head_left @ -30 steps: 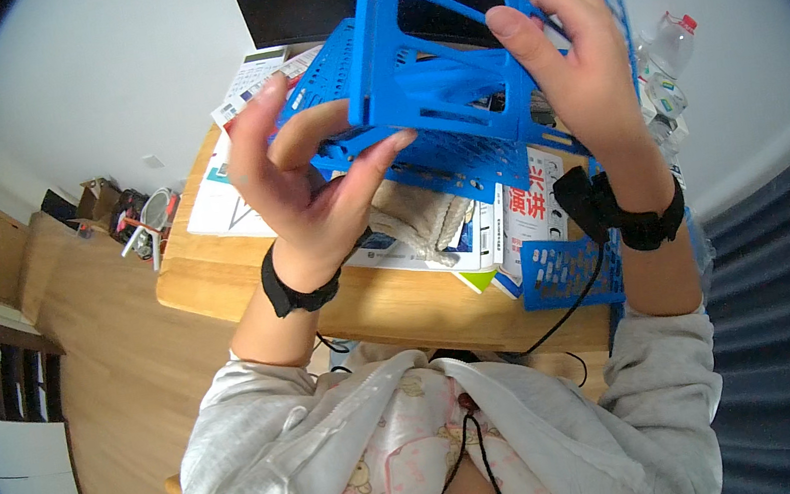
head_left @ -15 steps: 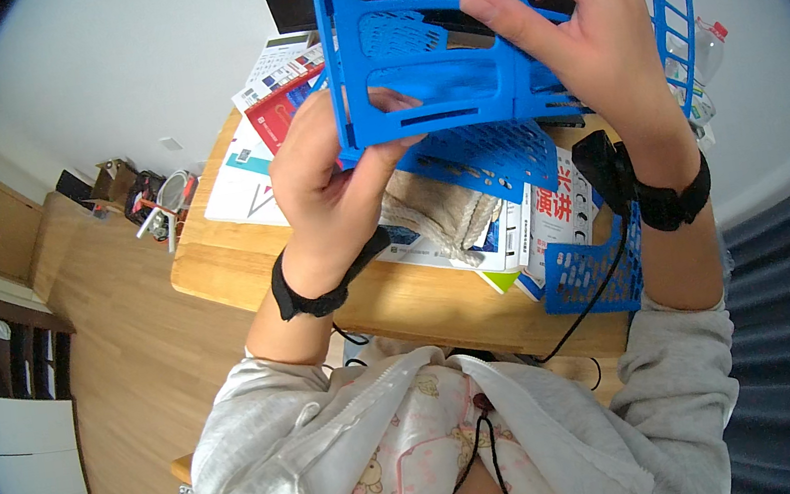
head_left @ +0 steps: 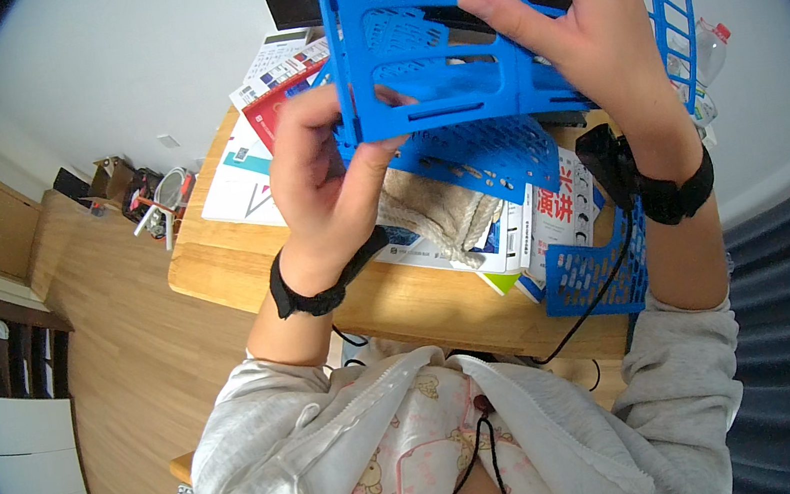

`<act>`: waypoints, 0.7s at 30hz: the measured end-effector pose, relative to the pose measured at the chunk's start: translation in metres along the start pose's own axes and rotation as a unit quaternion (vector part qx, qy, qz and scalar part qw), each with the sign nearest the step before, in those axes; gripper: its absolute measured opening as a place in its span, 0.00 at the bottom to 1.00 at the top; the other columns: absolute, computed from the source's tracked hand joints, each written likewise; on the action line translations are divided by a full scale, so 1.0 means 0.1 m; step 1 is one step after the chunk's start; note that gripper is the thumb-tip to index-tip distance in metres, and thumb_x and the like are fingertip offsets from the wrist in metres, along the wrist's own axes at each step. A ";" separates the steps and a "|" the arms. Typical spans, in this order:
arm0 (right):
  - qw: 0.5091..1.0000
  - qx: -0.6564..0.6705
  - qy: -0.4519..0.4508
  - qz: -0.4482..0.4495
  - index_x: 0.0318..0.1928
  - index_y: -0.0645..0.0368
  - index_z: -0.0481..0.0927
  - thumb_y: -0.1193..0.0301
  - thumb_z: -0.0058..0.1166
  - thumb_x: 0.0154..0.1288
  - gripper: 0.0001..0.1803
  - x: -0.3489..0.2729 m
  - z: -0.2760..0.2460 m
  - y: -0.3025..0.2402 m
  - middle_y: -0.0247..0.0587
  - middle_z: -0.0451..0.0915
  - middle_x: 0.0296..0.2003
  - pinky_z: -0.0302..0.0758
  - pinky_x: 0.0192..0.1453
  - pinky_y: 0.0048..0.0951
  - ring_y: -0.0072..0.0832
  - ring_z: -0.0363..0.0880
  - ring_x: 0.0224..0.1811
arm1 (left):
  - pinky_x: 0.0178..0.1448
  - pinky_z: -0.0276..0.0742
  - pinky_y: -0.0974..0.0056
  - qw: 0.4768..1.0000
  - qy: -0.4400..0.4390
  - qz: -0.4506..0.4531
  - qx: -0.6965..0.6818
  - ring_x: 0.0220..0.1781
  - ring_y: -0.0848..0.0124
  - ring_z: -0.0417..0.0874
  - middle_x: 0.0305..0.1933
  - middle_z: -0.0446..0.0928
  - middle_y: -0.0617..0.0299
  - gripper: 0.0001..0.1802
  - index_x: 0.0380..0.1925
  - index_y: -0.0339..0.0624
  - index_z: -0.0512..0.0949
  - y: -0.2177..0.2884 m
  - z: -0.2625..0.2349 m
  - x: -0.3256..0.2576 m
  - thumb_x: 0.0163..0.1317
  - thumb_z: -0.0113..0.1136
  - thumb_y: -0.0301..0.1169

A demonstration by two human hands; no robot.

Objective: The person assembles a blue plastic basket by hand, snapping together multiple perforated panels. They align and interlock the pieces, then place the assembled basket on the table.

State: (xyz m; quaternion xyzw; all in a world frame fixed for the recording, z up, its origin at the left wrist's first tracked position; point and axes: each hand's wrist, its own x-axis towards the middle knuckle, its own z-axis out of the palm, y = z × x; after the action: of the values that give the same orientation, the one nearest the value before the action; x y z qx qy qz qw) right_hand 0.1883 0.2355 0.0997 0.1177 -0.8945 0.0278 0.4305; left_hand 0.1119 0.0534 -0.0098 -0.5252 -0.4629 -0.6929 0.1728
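Above the desk (head_left: pixel 423 304), we hold a slotted blue plastic rack (head_left: pixel 511 69), our left hand (head_left: pixel 320 177) pinching its lower corner, our right hand (head_left: pixel 596 27) gripping its side.

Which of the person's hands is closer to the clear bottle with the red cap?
The right hand: it holds the blue rack, to the left of the clear bottle. The left hand is farther left, at the rack's lower left corner.
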 end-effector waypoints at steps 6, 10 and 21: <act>1.000 -0.011 -0.007 0.005 0.20 0.56 0.64 0.49 0.57 0.51 0.25 0.01 0.01 -0.01 0.37 0.59 0.27 0.52 0.38 0.29 0.28 0.53 0.32 | 0.45 0.74 0.70 0.998 -0.012 0.038 0.039 0.43 0.68 0.79 0.39 0.76 0.48 0.24 0.46 0.40 0.52 -0.01 -0.03 0.00 0.55 0.54 0.17; 1.000 -0.024 -0.014 0.010 0.20 0.56 0.65 0.48 0.56 0.51 0.25 0.01 0.00 -0.02 0.37 0.59 0.27 0.52 0.39 0.31 0.28 0.53 0.32 | 0.46 0.74 0.71 0.999 -0.017 0.034 0.037 0.42 0.68 0.79 0.40 0.76 0.48 0.25 0.46 0.39 0.52 -0.02 -0.05 -0.01 0.55 0.54 0.17; 0.999 -0.041 -0.028 0.000 0.20 0.56 0.67 0.46 0.54 0.52 0.25 0.03 0.05 0.00 0.37 0.61 0.27 0.50 0.41 0.33 0.27 0.55 0.32 | 0.42 0.72 0.71 0.995 0.047 0.078 0.033 0.40 0.68 0.78 0.37 0.76 0.51 0.26 0.50 0.38 0.59 -0.01 0.02 -0.01 0.52 0.57 0.15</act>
State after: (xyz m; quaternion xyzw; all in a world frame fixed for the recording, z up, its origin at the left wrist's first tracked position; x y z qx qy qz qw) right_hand 0.1825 0.2342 0.0987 0.1012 -0.9066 -0.0121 0.4095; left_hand 0.1130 0.0556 -0.0107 -0.5208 -0.4344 -0.6853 0.2654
